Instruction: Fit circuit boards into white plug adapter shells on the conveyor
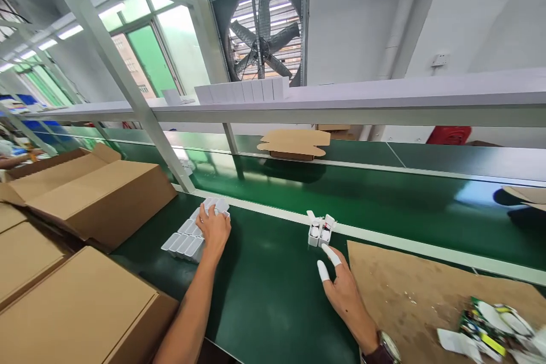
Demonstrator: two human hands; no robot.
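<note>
White boxes [184,240] at 8 o'clock: grip squarely with the left hand [216,231] — touching them, closure indiscernible — and steady the open pair [324,236] at 11 o'clock from the right hand [346,291], its fingers parted.

The small white cases [184,244] at left look like smooth plastic, slightly glossy. The green table top [264,296] is also smooth and shiny, while the near left cartons [85,307] are made of matt cardboard.

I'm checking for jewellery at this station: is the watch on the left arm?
No, the watch is worn just behind the right hand.
</note>
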